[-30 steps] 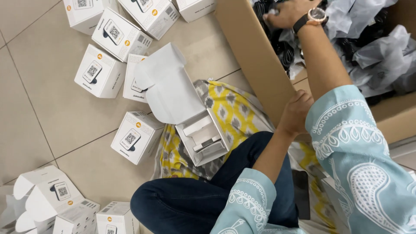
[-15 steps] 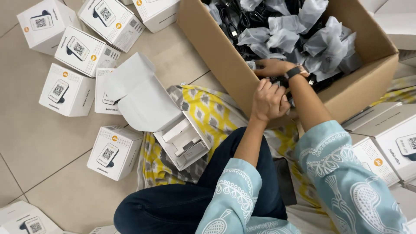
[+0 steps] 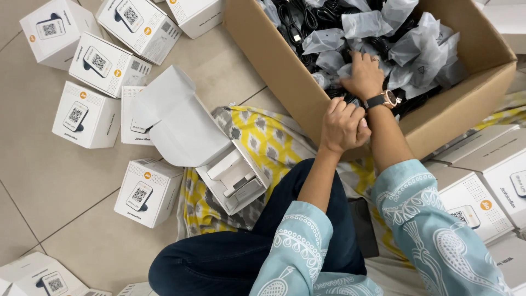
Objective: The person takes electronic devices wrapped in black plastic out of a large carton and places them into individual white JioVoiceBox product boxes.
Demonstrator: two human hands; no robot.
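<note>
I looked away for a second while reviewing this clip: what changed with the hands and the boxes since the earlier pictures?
The right hand, deep in the cardboard carton a second ago, drew back toward the near wall, then pushed in again among the bagged black cables. The left hand rose from beside the carton to its near edge, fingers curled. Whether either grips a cable is unclear. The open white box and the closed white boxes stayed put.
</note>
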